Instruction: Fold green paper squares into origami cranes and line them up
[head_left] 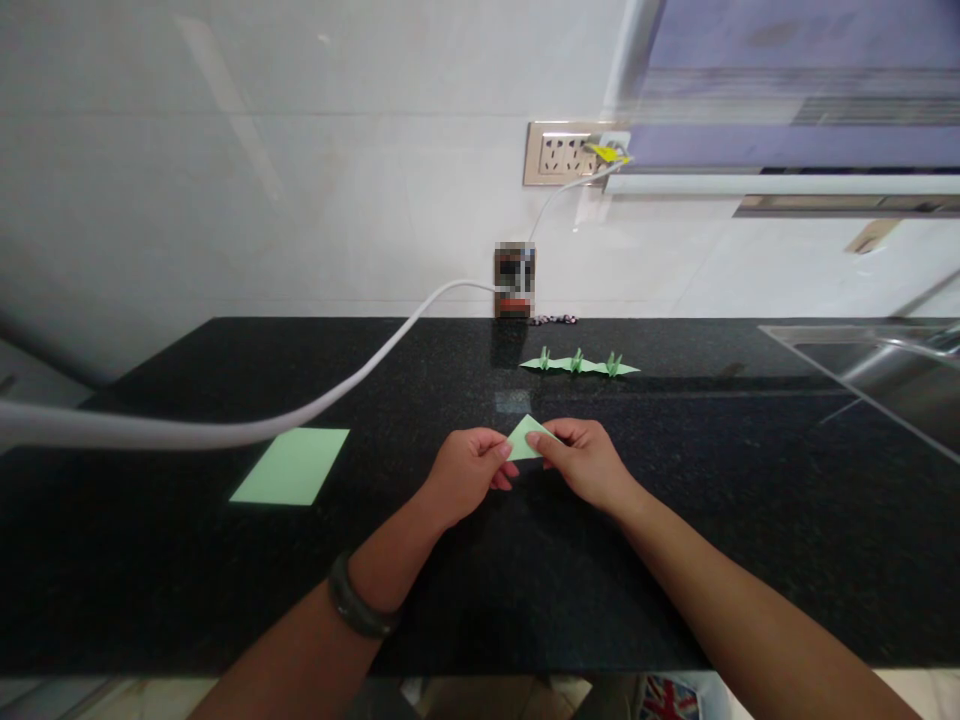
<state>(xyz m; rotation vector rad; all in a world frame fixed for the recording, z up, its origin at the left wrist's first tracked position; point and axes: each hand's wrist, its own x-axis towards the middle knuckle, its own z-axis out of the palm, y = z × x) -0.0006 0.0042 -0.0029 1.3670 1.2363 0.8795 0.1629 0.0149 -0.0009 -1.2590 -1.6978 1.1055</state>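
Observation:
A small folded piece of light green paper (pixel 527 436) is held between my two hands, just above the dark countertop. My left hand (pixel 472 465) pinches its left corner between thumb and fingers. On the right side, my right hand (pixel 585 455) grips the paper, with the thumb lying across its face. Beyond the hands, several folded green paper cranes (pixel 577 362) stand in a row on the counter. Flat sheets of the same green paper (pixel 296 468) lie to the left of my left hand.
A black speckled countertop (pixel 420 590) spans the view. A white cable (pixel 360 380) arches across the left side. Against the wall stands a pixelated upright device (pixel 514 285), near a beaded string (pixel 555 320). A wall socket (pixel 555 153) sits above, and a metal sink (pixel 892 375) is at right.

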